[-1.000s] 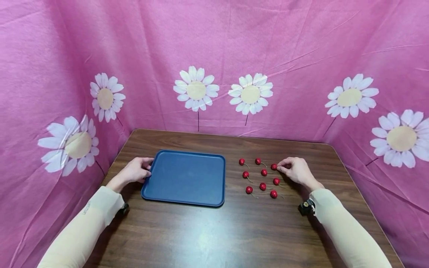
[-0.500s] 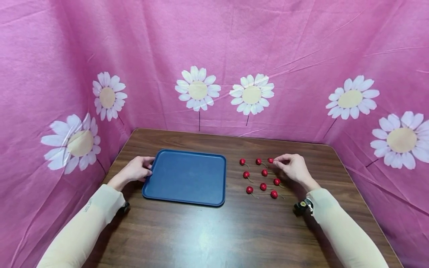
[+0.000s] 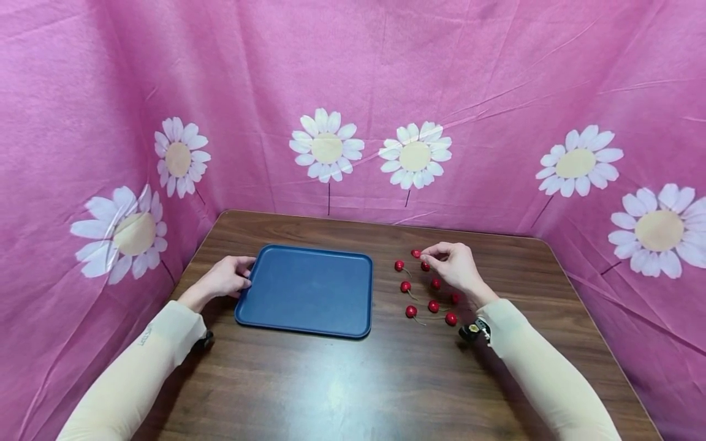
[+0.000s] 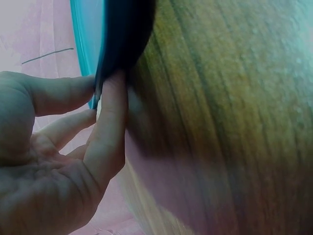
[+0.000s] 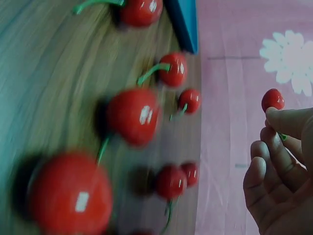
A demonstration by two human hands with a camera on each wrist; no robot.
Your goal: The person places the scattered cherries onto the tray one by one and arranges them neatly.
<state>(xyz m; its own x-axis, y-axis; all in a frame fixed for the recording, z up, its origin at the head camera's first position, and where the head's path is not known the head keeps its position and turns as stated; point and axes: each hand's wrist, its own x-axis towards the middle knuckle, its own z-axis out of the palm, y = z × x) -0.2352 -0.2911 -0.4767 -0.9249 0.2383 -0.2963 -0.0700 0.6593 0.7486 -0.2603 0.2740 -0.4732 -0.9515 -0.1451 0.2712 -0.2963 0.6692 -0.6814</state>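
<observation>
My left hand (image 3: 223,278) is at the left side of a dark blue rectangular tray (image 3: 309,294). In the left wrist view its thumb and fingers grip the tray's rim (image 4: 128,34) from both sides. A shiny red cherry (image 3: 416,253) with a green stem is pinched between thumb and finger of my right hand (image 3: 456,264). The right wrist view shows this held cherry (image 5: 272,99) up off the wood, its stem running in among the fingers. Under and beside the right hand lie several more cherries (image 3: 406,286) in loose rows, some partly covered by hand and wrist.
The brown wooden table (image 3: 276,380) carries the tray left of centre and the cherries to its right. Pink cloth (image 3: 358,61) with large white daisies hangs round the back and sides. Each wrist wears a small black camera (image 3: 469,332).
My right hand has lifted one cherry from the back right of the group and carried it left, over the back row. My left hand stays at the tray.
</observation>
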